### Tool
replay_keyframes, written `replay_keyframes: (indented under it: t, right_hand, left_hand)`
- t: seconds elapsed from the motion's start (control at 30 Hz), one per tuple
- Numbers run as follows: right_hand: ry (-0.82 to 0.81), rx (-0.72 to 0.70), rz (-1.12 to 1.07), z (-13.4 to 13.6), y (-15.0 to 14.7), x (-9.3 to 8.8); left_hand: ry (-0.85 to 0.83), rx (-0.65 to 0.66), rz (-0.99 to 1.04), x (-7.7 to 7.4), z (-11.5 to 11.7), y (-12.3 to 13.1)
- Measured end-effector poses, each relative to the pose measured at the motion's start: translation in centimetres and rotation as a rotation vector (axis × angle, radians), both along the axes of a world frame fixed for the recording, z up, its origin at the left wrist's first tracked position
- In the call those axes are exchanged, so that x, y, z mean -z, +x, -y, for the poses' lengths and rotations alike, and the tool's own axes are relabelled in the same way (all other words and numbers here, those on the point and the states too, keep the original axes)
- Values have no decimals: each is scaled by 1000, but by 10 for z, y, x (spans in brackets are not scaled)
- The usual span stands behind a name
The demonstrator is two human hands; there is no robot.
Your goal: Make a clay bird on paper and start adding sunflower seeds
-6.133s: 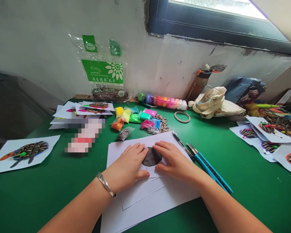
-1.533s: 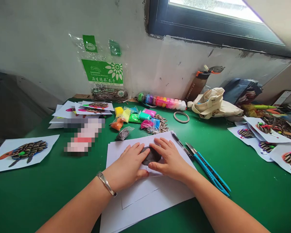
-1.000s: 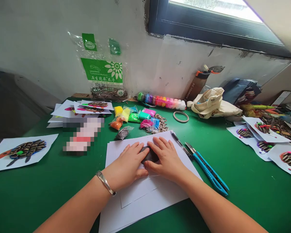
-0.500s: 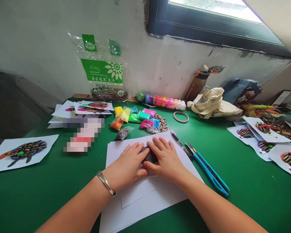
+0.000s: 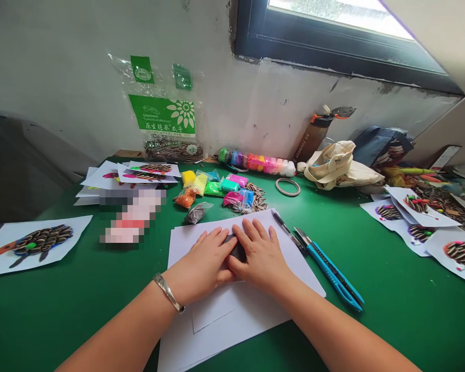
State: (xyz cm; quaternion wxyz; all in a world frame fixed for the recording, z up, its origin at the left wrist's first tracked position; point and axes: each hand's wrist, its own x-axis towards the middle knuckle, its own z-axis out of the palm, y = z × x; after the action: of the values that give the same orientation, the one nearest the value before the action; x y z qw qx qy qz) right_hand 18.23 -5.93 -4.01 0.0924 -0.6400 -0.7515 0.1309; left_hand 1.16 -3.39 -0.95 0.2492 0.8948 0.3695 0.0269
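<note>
The fingers of the left hand [image 5: 203, 263] and right hand [image 5: 261, 253] are outstretched, slightly parted, touching a dark disc [image 5: 238, 252] without clasping it. Green counter [image 5: 403, 310] extends beyond the paper's [image 5: 248, 320] edges; a blue cutter [image 5: 330, 272] lies rightward. The disc lies on the paper, partly under the fingers.

dark piece [image 5: 238, 252]: matt | sheets [image 5: 251, 310]: smooth paper | bracelet [image 5: 168, 292]: shiny metal | tote [image 5: 331, 164]: cloth | seed bag [image 5: 165, 113]: glossy plastic
</note>
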Motion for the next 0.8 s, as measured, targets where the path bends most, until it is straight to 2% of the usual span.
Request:
replay_keyframes:
  t: [0.17, 0.4, 0.63, 0.8]
  right_hand:
    - [-34, -20, -38, -2, 7, -3]
    - [-68, -218, -172, -7, 48, -1]
    - [-8, -205, -106, -8, 43, 2]
    - [-73, -186, -270, -12, 54, 0]
  left_hand:
    - [-13, -3, -42, -2, -1, 1]
    - [-10, -32, -42, 6, -2, -3]
    - [-8, -13, -89, 4, 0, -2]
    - [-1, -17, -92, 2, 1, -3]
